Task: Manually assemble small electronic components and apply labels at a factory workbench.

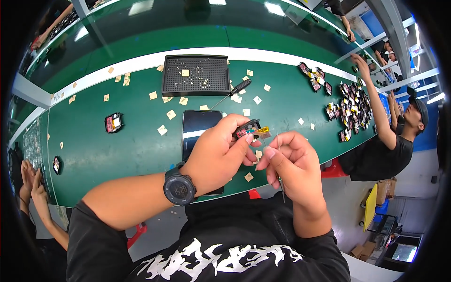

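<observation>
Near the front of the green table, my left hand (213, 148) is closed around a small black electronic housing (242, 128). Its open side shows a pink circuit board. A yellow-taped part (264, 132) sticks out at its right, towards my other hand. Pinched in my right hand (298, 167) are thin metal tweezers (282, 185), with slim prongs reaching close to the taped part. Whether the tips touch it, I cannot tell. Beneath my left hand lies a dark flat phone-like screen (199, 123), partly hidden.
A black perforated tray (196, 75) with tiny parts stands at the back; a screwdriver (239, 88) lies by its corner. Small beige squares (171, 114) are scattered around. Similar units (352, 108) are heaped at right, with another housing (113, 123) at left. People work at both sides.
</observation>
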`<control>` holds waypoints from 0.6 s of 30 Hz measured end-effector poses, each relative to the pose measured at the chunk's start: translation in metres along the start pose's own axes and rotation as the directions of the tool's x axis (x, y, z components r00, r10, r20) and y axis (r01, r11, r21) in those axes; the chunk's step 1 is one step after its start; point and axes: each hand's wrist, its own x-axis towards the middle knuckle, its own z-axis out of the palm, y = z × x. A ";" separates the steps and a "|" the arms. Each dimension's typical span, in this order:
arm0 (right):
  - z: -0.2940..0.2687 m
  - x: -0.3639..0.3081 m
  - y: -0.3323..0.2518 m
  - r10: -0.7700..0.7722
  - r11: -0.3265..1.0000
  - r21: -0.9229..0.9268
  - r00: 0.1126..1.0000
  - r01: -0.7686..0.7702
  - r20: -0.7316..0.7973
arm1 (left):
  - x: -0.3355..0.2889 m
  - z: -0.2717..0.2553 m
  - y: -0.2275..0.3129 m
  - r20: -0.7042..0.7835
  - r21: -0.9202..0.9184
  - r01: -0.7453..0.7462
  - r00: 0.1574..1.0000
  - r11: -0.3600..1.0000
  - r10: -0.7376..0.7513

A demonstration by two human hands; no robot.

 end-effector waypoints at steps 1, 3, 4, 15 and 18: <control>0.000 0.001 0.000 0.002 1.000 -0.002 1.000 -0.002 -0.001 | -0.001 0.001 0.000 0.000 -0.003 0.001 1.000 1.000 -0.001; -0.002 0.005 -0.001 0.061 0.998 -0.029 0.998 -0.061 -0.006 | -0.002 0.002 0.000 -0.001 0.102 0.030 1.000 0.994 -0.030; -0.002 0.006 -0.002 0.063 0.998 -0.029 0.998 -0.063 -0.008 | -0.002 0.002 0.001 0.000 0.100 0.032 0.999 0.995 -0.032; -0.016 0.015 -0.002 0.233 0.968 0.073 0.968 -0.240 0.091 | -0.005 0.003 -0.001 0.069 0.396 -0.119 0.993 0.911 0.099; -0.017 0.015 0.004 0.223 0.965 0.124 0.972 -0.231 0.078 | -0.004 0.003 -0.003 0.105 0.390 -0.170 0.985 0.905 0.140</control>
